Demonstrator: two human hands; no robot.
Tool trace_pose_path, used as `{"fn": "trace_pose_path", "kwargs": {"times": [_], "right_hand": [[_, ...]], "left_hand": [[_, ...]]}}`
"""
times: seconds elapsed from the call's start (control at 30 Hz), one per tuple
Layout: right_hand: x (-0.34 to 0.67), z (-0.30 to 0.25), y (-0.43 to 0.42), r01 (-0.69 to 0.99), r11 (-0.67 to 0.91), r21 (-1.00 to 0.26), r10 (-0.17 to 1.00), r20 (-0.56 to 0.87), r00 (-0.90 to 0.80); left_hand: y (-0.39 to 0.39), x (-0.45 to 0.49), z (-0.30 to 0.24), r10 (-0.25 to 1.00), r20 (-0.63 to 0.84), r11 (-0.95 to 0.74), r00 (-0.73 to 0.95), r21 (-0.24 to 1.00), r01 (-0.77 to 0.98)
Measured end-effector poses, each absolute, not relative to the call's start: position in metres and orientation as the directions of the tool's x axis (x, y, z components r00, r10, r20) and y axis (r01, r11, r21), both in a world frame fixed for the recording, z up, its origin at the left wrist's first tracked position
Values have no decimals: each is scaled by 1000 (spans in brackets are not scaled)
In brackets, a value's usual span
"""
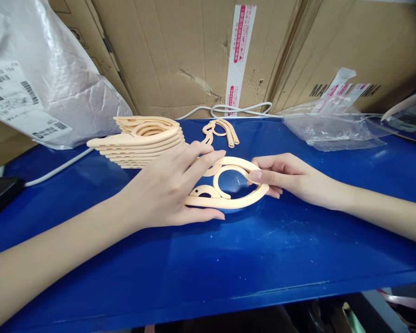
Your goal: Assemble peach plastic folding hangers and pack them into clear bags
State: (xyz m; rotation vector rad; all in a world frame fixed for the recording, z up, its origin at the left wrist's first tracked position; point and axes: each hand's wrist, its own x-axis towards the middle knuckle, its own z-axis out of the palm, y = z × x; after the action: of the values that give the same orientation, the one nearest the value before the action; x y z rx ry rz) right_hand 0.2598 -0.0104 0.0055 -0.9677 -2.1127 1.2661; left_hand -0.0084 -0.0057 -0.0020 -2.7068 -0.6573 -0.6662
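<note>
A peach plastic folding hanger (244, 202), folded into a long oval with a ring in its middle, lies between my hands just over the blue table. My right hand (284, 175) pinches its right end between thumb and fingers. Across its left end reaches my left hand (173, 185), thumb along the near side and fingers along the far side; the palm hides that end. Behind my left hand stands a stack of similar folded hangers (138, 143). Another peach hanger or hanger part (223, 132) lies farther back, partly hidden by my fingers.
Cardboard boxes (180, 51) line the back of the blue table (249, 268). A wrapped parcel with labels (55, 88) stands at the back left, above a black device (2, 196). A white cable (60, 166) runs along the back. Clear plastic film (336, 129) lies at the back right.
</note>
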Motion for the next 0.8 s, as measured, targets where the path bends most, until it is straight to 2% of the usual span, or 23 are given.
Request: {"fn": "trace_pose_path", "kwargs": {"times": [0.23,0.6,0.8], "right_hand": [[261,2,-9,312,281,-907,760,12,-650],[259,5,-11,266,286,-921,750,42,-660],[263,3,-8,327,446,-833,816,228,-531]], "left_hand": [[-6,-7,0,341,482,-865,807,-175,470],[-14,-2,3,353,446,-849,822,-217,482],[-18,-3,14,426,459,-831,780,-142,538]]}}
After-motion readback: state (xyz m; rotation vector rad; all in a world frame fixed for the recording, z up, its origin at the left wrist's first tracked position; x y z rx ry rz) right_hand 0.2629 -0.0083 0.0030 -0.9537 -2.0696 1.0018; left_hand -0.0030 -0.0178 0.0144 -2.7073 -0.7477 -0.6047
